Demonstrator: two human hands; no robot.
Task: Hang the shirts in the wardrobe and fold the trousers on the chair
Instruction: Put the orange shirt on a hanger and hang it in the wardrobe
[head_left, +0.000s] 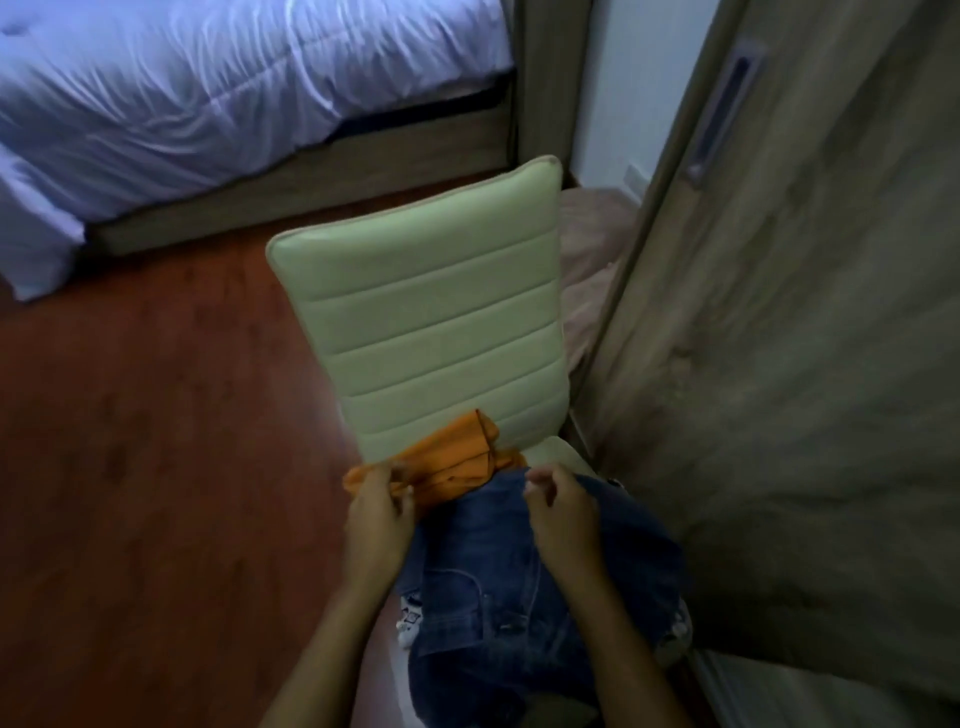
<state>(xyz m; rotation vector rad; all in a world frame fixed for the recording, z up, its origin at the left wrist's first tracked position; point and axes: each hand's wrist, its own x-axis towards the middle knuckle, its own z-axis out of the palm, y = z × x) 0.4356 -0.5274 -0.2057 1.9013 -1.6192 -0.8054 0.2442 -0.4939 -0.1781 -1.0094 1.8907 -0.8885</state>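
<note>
A pair of blue jeans (519, 571) lay crumpled and unfolded on the seat of a pale padded chair (431, 322). An orange garment (452, 462), probably a shirt, was bunched just behind them against the chair back. Your left hand (379, 514) had its grip pinched on the orange garment's left edge. Your right hand (563, 514) hovered at the jeans' top edge with curled fingers; whether that grip held denim or nothing could not be told. A wooden wardrobe door (805, 312) with a recessed handle stood just to the right of the chair. Beyond it sat a bed (208, 104) with a pale quilt, on a reddish wooden floor (130, 441).

The task looked barely begun: the orange garment was not yet hung and the jeans were not yet folded. A small white tag (410, 621) showed at the jeans' left edge, its print too blurred to read. No other writing was visible.
</note>
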